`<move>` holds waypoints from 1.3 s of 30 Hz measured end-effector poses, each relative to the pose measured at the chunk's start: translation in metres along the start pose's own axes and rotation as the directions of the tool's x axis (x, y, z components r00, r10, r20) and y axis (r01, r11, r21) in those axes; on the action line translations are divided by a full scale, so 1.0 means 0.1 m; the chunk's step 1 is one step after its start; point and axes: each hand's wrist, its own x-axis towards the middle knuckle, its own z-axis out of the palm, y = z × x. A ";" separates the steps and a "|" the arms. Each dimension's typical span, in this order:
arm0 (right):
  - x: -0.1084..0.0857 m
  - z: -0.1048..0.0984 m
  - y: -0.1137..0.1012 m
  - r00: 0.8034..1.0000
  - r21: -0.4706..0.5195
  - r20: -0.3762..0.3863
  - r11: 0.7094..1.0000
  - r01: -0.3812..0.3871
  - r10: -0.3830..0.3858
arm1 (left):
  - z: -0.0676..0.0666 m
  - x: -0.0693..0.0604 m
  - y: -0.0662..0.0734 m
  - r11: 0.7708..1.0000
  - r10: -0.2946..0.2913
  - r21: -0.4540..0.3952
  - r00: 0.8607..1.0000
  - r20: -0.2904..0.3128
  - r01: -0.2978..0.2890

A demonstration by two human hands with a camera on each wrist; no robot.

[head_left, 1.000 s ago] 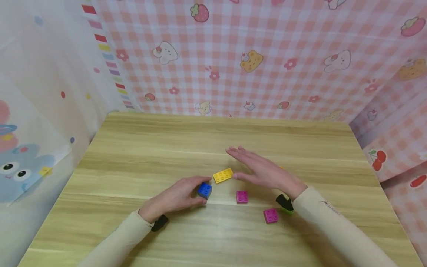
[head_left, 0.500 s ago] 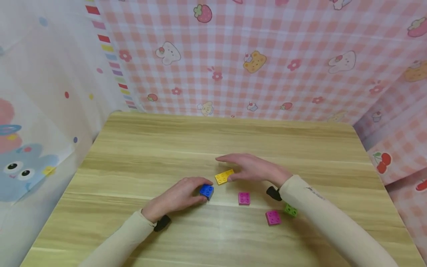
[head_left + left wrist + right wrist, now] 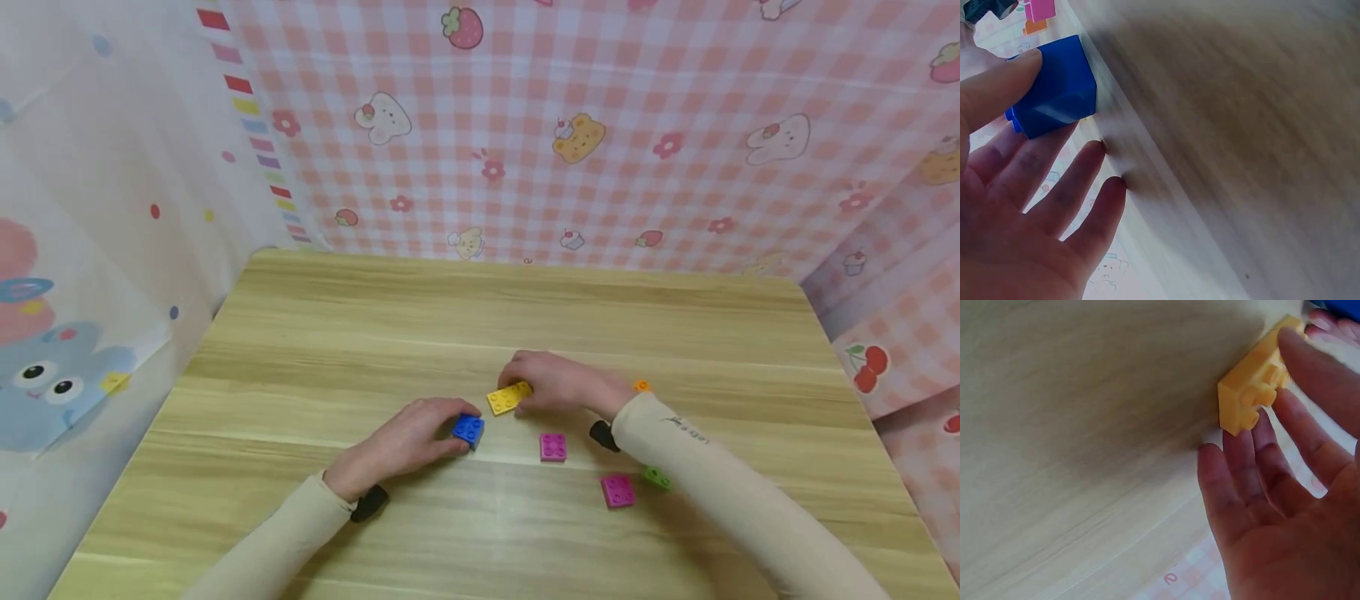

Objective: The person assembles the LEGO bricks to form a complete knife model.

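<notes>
Thumb and fingers of my left hand point(image 3: 405, 442) pinch a blue block point(image 3: 468, 430); in the left wrist view the thumb lies on one side of the blue block point(image 3: 1060, 87). My right hand point(image 3: 562, 385) grips the right end of a yellow block point(image 3: 504, 400), just right of and beyond the blue one, the two apart. The right wrist view has the yellow block point(image 3: 1254, 381) between thumb and fingers of the right hand point(image 3: 1297, 512). Nearer the front lies a pink block point(image 3: 553, 447).
A second pink block point(image 3: 618, 492) lies further right, beside a green block point(image 3: 657, 477) partly under the right sleeve. An orange block point(image 3: 642, 387) shows behind the right wrist. The wooden table point(image 3: 360, 317) meets a checked cloth point(image 3: 525, 200) at its back.
My right hand has come down and its fingers have curled round the yellow block's right end. The left hand has stayed at the blue block, its fingers closer round it.
</notes>
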 end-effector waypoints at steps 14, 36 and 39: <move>-0.22 -0.05 0.00 0.989 -0.027 -0.127 0.997 -0.075 0.071 | 0.04 0.06 0.06 0.998 -0.055 0.026 0.998 -0.032 0.056; -0.80 0.15 -0.20 0.918 0.024 -0.394 0.999 -0.027 0.034 | 0.18 0.34 0.18 1.000 0.003 -0.001 0.999 -0.038 -0.003; -0.80 0.24 -0.22 0.906 -0.007 -0.424 1.000 -0.017 0.012 | 0.17 0.34 0.16 0.997 -0.004 -0.076 1.000 -0.016 0.003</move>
